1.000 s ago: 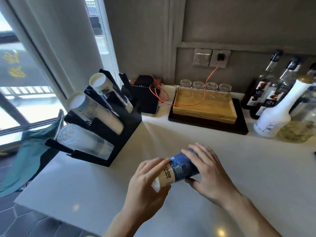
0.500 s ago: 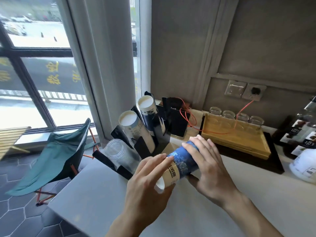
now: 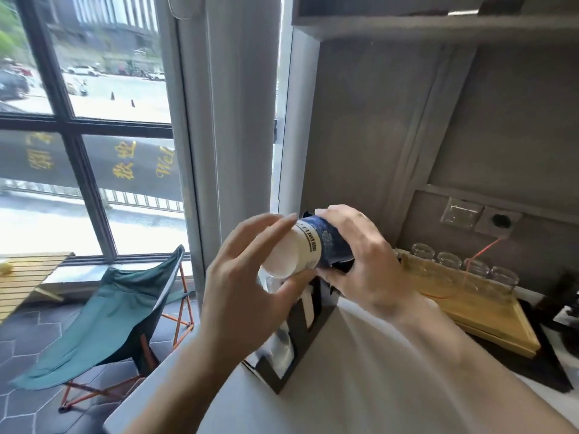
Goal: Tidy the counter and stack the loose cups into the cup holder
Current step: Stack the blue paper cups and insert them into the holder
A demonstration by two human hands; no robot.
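Observation:
A blue and white paper cup point(image 3: 308, 247) lies on its side in the air, its white bottom end facing me. My right hand point(image 3: 360, 261) grips its blue end from the right. My left hand point(image 3: 247, 283) cups the white end, thumb under it and fingers spread above. Both hands hold the cup just above the black cup holder point(image 3: 300, 349) at the counter's left end. My hands hide most of the holder; a clear plastic cup stack point(image 3: 279, 349) shows in its lower slot.
A wooden tray point(image 3: 488, 317) on a black base carries several small glasses point(image 3: 451, 261) at the back right, with an orange cable point(image 3: 479, 253) running to a wall socket. Dark bottles stand at the far right edge. A green folding chair point(image 3: 109, 321) stands on the floor beyond the counter's left edge point(image 3: 150, 380).
Both hands carried the cup up and left from over the counter to above the cup holder. My view swung up and left toward the window.

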